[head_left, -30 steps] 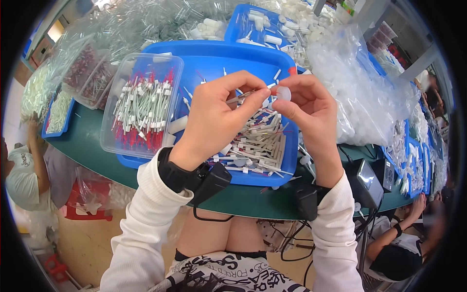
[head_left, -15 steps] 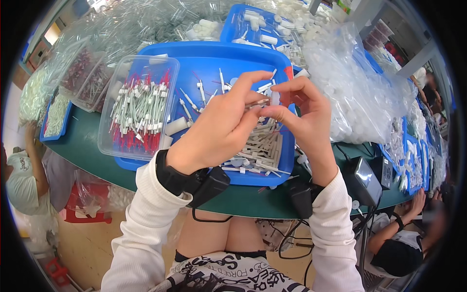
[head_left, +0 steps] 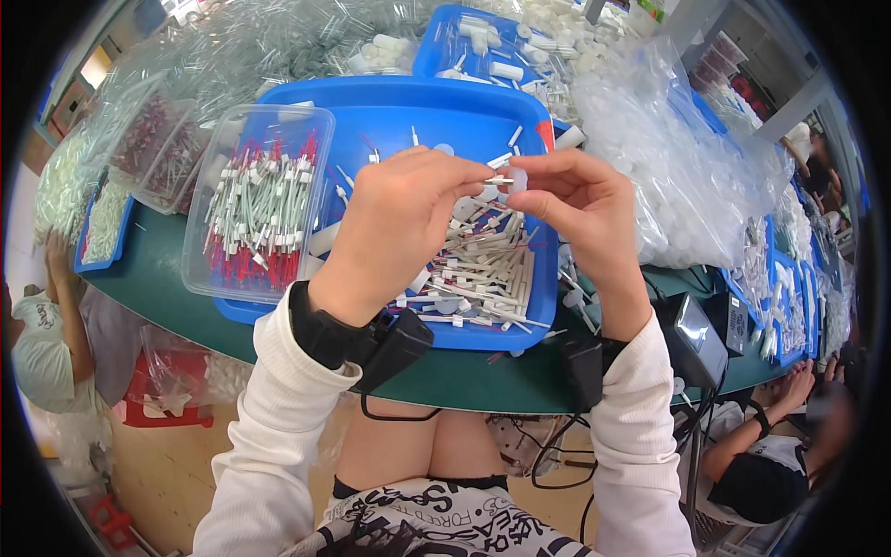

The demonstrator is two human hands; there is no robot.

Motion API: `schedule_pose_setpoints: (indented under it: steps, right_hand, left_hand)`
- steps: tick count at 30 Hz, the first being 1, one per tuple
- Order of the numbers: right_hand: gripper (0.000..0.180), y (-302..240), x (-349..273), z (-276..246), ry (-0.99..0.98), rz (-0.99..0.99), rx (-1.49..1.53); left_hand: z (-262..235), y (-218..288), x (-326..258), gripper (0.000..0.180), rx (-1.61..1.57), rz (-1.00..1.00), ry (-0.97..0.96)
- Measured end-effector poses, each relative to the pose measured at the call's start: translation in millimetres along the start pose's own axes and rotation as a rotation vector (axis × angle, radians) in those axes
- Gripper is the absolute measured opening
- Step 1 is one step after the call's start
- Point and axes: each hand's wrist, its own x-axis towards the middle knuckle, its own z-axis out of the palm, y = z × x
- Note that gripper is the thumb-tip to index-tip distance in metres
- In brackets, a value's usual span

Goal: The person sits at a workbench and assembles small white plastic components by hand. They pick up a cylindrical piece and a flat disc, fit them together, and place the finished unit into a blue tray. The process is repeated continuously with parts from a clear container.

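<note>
Head view: left hand (head_left: 399, 227), right hand (head_left: 580, 213) raised, pinching small white part (head_left: 506, 178)

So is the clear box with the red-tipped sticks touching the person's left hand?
Apart. The head view shows bare blue tray between the clear box and the left hand.

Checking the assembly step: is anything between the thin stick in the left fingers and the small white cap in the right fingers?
Nothing visible. The left hand holds the thin stick with its tip right at the small white cap pinched by the right hand, above the blue tray.
</note>
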Motion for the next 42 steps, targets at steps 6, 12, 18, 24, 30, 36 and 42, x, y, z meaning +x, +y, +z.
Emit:
schedule_pose_setpoints:
  steps: [6, 12, 18, 24, 30, 36, 42]
  right_hand:
    - [0.021, 8, 1, 4, 0.010, 0.019, -0.010]
    - [0.020, 11, -1, 5, 0.014, 0.059, 0.009]
    - [0.021, -4, 1, 2, 0.018, 0.020, -0.126]
    - [0.030, -60, 69, -135, 0.474, -0.326, -0.786]
    - [0.026, -18, 103, -270, -0.197, 0.569, -1.978]
    - [0.032, -15, 105, -260, -0.337, 0.799, -1.728]
    - [0.034, -19, 82, -266, -0.255, 0.687, -1.469]
  left_hand:
    - [0, 5, -4, 0.029, 0.250, 0.120, 0.000]
    - [2, 10, -5, 0.030, 0.303, 0.168, 0.003]
    - [6, 2, -3, 0.021, 0.203, 0.121, 0.053]
    - [5, -1, 3, 0.010, 0.063, -0.162, 0.169]
    - [-6, -4, 11, 0.021, -0.618, -0.572, -0.007]
    - [-14, -3, 9, 0.029, -1.169, -0.720, -0.136]
    - [-15, 1, 9, 0.028, -1.115, -0.693, -0.160]
